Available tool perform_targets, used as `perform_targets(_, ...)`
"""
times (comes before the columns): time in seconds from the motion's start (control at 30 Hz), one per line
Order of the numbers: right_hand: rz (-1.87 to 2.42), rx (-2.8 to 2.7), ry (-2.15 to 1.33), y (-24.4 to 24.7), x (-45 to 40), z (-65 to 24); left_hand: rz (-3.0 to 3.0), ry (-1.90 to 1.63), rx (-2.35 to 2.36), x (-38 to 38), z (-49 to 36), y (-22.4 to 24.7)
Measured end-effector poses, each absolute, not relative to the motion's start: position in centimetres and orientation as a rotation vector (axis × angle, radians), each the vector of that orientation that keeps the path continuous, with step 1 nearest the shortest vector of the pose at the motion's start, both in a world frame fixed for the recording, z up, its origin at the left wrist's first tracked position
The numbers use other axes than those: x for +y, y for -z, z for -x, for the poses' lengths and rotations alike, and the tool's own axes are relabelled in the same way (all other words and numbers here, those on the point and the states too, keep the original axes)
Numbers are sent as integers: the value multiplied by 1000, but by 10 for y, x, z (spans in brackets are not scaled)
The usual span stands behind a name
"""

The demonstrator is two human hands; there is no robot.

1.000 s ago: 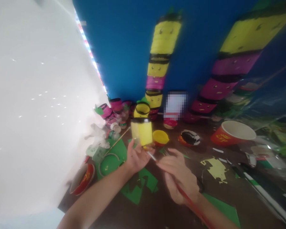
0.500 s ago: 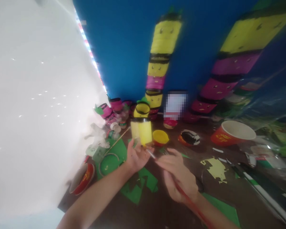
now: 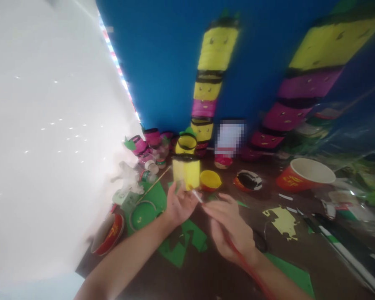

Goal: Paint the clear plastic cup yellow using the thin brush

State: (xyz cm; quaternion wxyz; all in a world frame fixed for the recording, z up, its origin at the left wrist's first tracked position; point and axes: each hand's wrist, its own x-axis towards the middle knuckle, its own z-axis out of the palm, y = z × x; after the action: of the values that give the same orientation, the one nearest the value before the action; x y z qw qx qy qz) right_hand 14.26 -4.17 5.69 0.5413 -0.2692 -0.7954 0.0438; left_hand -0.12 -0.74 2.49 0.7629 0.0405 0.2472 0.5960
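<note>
My left hand (image 3: 180,206) holds up a paper cup (image 3: 187,171) from below, its fingers round the base. The cup is yellow on the side facing right, paler on the left, with a black band at its rim. A red-handled paintbrush (image 3: 234,246) is gripped in my right hand (image 3: 233,227). Its yellow-wet tip meets the lower side of the cup. Just right of the cup stands a tub of yellow paint (image 3: 210,180), and beyond it a tub of black paint (image 3: 248,181).
Green paper scraps (image 3: 171,250) and a tape ring (image 3: 143,214) lie at left, near a red cut cup (image 3: 111,235). On the right are a red paper bucket (image 3: 303,175), pale yellow scraps (image 3: 283,223) and a black-and-white tool (image 3: 340,246). Painted cup stacks (image 3: 218,50) stand against the blue wall.
The brush tip and my right hand have shifted slightly up and left, onto the lower side of the cup. The cup has tilted or turned a little; my left hand stays in place.
</note>
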Motion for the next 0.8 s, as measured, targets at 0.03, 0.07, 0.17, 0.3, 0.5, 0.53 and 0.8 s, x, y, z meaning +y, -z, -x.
perform_targets(0.03, 657, -1884, -90, -55, -41, -142, -92, -1293, 533, -7, 2, -23)
perform_targets(0.07, 673, -1880, -81, -54, -40, -141, -104, -1290, 526, -8, 2, -22)
perform_targets(0.17, 695, -1901, -91, -52, -40, -139, -146, -1310, 501, -8, 2, -21)
perform_targets(0.3, 654, -1936, -124, -57, -43, -142, -140, -1344, 511, -8, 0, -26)
perform_targets(0.5, 660, -1911, -64, -55, -44, -143, -175, -1385, 529, -7, -1, -25)
perform_targets(0.53, 685, -1901, -56, -54, -43, -142, -182, -1390, 524, -7, -1, -24)
perform_targets(0.8, 693, -1920, -128, -50, -43, -141, -191, -1411, 547, -7, -2, -27)
